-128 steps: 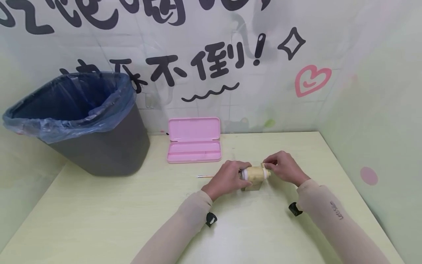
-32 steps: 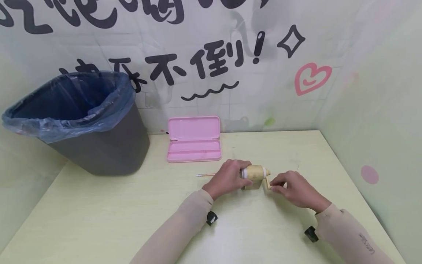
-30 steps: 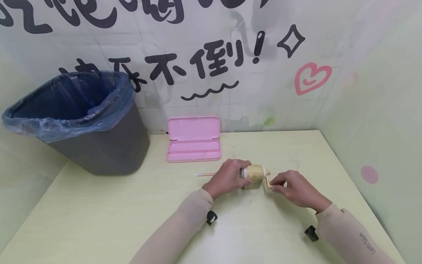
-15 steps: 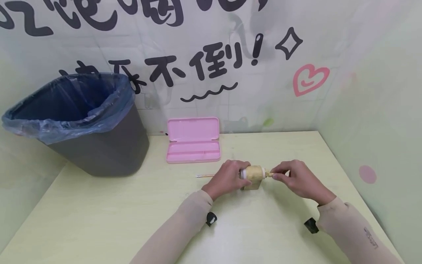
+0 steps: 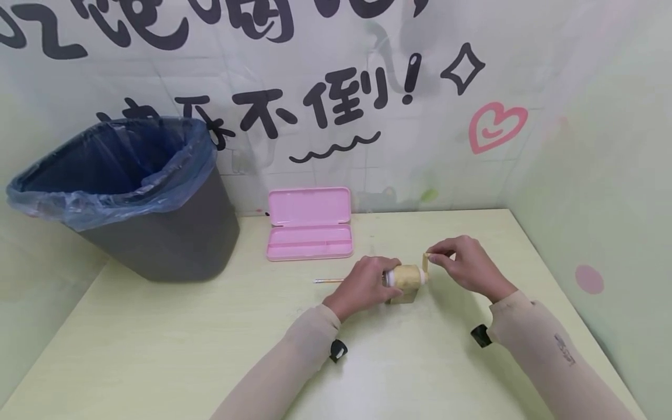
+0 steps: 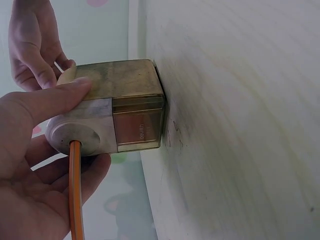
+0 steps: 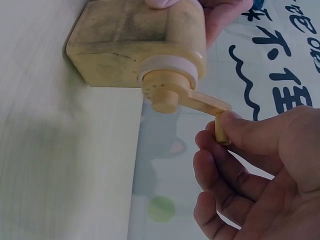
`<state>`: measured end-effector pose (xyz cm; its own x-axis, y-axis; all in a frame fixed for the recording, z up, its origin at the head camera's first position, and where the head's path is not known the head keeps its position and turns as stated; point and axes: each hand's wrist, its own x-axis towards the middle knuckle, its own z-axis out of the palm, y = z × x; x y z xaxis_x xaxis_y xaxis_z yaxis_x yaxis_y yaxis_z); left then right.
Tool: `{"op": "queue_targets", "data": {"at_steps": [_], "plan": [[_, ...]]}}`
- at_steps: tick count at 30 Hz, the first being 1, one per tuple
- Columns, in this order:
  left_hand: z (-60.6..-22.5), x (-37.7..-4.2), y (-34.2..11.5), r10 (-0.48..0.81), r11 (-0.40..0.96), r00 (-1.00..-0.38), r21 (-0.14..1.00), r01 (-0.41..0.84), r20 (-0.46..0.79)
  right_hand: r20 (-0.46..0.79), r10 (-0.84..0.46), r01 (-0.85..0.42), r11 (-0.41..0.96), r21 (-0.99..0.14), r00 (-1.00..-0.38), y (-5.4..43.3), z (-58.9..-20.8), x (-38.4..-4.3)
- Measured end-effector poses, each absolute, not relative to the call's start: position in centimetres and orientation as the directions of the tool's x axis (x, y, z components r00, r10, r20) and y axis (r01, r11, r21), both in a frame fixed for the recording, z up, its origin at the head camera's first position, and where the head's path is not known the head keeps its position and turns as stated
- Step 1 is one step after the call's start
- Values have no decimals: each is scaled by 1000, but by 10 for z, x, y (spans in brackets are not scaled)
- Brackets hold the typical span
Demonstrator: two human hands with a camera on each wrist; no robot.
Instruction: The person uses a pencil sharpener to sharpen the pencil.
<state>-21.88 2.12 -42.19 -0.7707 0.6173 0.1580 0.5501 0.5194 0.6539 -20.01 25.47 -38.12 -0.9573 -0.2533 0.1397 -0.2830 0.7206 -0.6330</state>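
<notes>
A yellowed pencil sharpener (image 5: 405,276) with a hand crank stands on the table. My left hand (image 5: 364,286) grips its body from the left, thumb on one side and fingers on the other. An orange pencil (image 6: 75,192) is stuck in the sharpener's round hole, passing along my left palm; its tip is hidden inside. My right hand (image 5: 468,265) pinches the knob of the crank handle (image 7: 205,102) between thumb and forefinger. In the head view the crank arm points up, away from me. A see-through shavings drawer (image 6: 139,125) shows in the left wrist view.
An open pink pencil case (image 5: 310,242) lies near the wall behind the sharpener. At the left back stands a grey bin (image 5: 173,245) lined with a blue bag. Walls bound the table (image 5: 210,350) at the back and right.
My right hand has carried the crank round, from pointing down a second ago, through level, to pointing up now. The left hand, sharpener and pencil stay in place.
</notes>
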Motion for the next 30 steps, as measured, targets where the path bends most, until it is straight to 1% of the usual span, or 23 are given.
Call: {"op": "queue_targets", "data": {"at_steps": [6,13,20,26,30], "plan": [[-423,-218,22,619,510,-765,651,563,177,89,-231,-236,751,-617,-969,253,-390,-212],[-422,-216,24,627,497,-759,660,563,175,-18,-222,-160,753,-638,-975,253,-408,-219],[-421,-217,23,617,509,-770,664,547,161,-18,-232,-170,760,-628,-973,250,-415,-222],[-422,-217,21,617,511,-769,659,551,165,-66,-246,-150,761,-632,-967,249,-420,-222],[-422,-217,22,616,507,-770,664,550,166,-67,-246,-152,769,-621,-967,249,-425,-219]]}}
